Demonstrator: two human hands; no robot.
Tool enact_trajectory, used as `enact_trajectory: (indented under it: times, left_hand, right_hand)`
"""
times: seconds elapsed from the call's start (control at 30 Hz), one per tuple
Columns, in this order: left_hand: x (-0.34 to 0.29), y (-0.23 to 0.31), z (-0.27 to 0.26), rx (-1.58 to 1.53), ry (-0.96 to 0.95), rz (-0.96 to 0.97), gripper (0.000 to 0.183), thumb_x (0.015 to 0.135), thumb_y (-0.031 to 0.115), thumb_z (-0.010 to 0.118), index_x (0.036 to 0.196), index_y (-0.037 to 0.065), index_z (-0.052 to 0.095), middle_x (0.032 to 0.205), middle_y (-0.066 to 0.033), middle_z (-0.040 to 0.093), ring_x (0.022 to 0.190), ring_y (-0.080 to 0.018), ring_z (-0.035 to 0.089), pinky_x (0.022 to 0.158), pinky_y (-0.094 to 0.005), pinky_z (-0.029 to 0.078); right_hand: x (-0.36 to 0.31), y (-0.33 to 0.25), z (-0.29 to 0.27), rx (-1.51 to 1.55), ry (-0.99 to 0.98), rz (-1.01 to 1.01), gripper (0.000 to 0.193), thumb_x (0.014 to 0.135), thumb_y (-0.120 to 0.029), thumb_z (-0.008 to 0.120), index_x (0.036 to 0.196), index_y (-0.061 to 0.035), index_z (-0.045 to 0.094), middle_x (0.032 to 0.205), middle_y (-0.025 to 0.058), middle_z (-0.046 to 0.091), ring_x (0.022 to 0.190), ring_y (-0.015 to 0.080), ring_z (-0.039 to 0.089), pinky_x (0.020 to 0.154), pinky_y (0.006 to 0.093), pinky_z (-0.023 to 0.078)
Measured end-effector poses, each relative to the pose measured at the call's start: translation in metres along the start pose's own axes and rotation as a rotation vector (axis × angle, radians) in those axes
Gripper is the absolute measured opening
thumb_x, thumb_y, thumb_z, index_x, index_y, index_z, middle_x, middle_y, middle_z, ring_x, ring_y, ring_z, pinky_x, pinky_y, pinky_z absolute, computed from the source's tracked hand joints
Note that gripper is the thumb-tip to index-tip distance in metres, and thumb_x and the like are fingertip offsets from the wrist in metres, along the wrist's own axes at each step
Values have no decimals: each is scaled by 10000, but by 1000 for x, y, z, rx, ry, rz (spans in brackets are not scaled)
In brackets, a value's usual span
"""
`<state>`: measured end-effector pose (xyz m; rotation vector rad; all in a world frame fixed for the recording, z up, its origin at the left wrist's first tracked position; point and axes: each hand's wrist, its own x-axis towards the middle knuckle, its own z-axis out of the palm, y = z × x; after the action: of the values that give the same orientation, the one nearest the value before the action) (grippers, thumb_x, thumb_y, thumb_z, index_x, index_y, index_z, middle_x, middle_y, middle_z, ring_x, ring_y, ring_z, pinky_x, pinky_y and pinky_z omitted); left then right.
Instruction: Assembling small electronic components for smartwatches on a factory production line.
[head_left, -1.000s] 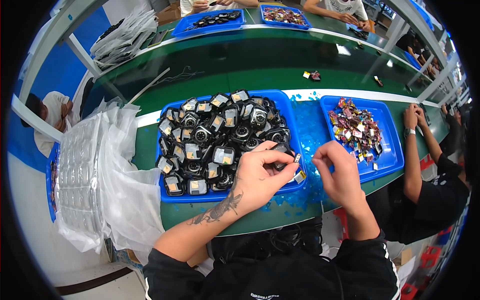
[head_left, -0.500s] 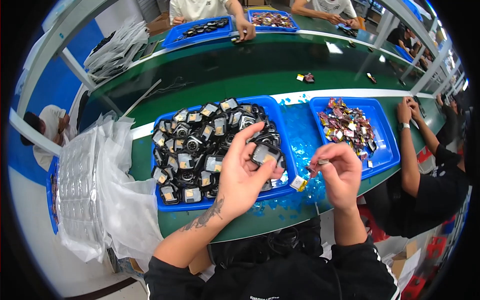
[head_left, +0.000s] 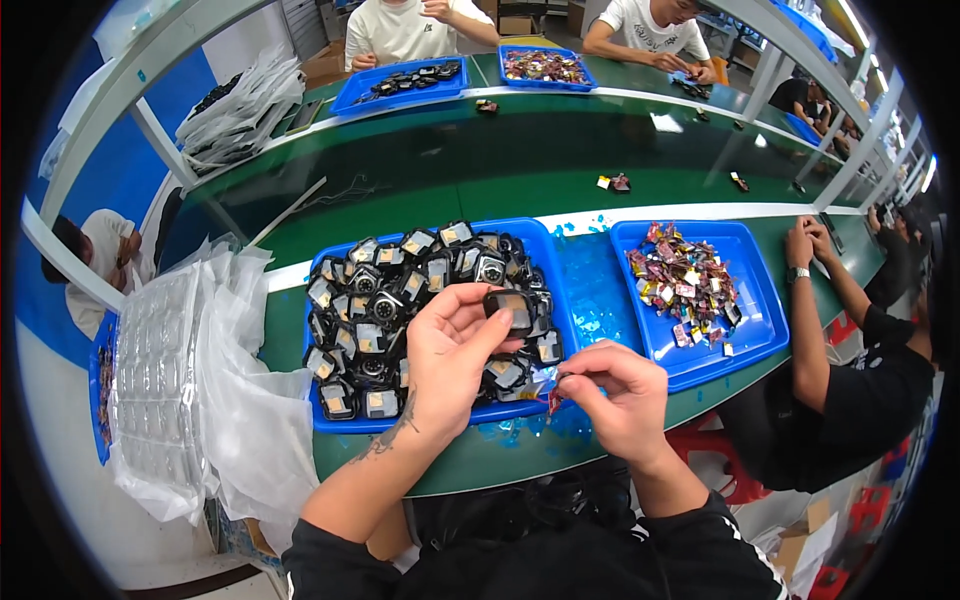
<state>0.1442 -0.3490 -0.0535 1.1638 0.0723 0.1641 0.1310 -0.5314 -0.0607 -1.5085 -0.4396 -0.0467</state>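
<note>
My left hand (head_left: 447,352) is closed around a black square watch case (head_left: 513,313), thumb on its face, above the near right of a blue tray (head_left: 562,345). That tray is heaped with similar black watch cases (head_left: 384,307), several showing tan or silvery inner parts. To the right and slightly lower, my right hand (head_left: 622,398) pinches a small electronic part with a reddish strip (head_left: 554,401) between thumb and fingers. The fingers hide most of this part. It is near the tray's front right corner, apart from the held case.
A second blue tray (head_left: 770,340) holds small batteries and reddish circuit pieces (head_left: 690,275). Blue film scraps (head_left: 595,310) litter the surface between trays. Clear plastic trays and sheets (head_left: 165,400) are stacked at left. Loose parts (head_left: 620,183) lie on the green belt (head_left: 430,165); co-workers sit beyond and at right.
My right hand has moved left and down with its part, nearer the left hand. The watch case has tilted in my left hand. Across the belt, a co-worker's hand has lifted off a small part.
</note>
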Motion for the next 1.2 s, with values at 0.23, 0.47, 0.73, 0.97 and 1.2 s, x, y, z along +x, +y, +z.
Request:
enact_trajectory:
  times: [0.23,0.47,0.73,0.97,1.2]
  left_hand:
    - [-11,-10,8,-49,-210,-122,266,929,0,581,1190,-47,565,1100,-133,662,985,-150,646,873,-296,552]
    - [-11,-8,3,-12,-385,-88,421,966,24,545,1373,-49,465,1150,-91,644,1006,-88,608,899,-231,496]
    - [-16,-10,1,59,-446,-20,445,980,23,513,1409,-44,417,1230,-104,605,1079,-100,569,933,-244,472]
    - [-16,-11,0,57,-458,9,437,981,24,508,1404,-43,426,1261,-112,594,1107,-113,565,956,-260,470]
    - [-18,-9,0,189,-439,54,420,970,27,516,1383,-31,468,1195,-94,644,1045,-79,581,913,-240,479]
  right_hand:
    - [12,-14,6,-367,55,-174,141,793,49,698,930,18,703,801,107,686,698,143,661,571,257,495]
    - [22,-29,4,-580,89,-216,94,760,25,733,821,-16,676,709,73,663,491,135,530,454,263,397]
    - [30,-37,4,-617,51,-268,106,742,31,740,823,-16,690,693,57,646,489,101,481,453,247,351]
    - [35,-33,3,-579,22,-246,106,746,9,741,836,-27,699,680,76,640,472,152,491,445,283,370]
    - [34,-35,3,-639,-2,-237,92,735,-22,748,800,-54,692,673,44,643,487,151,501,513,303,385]
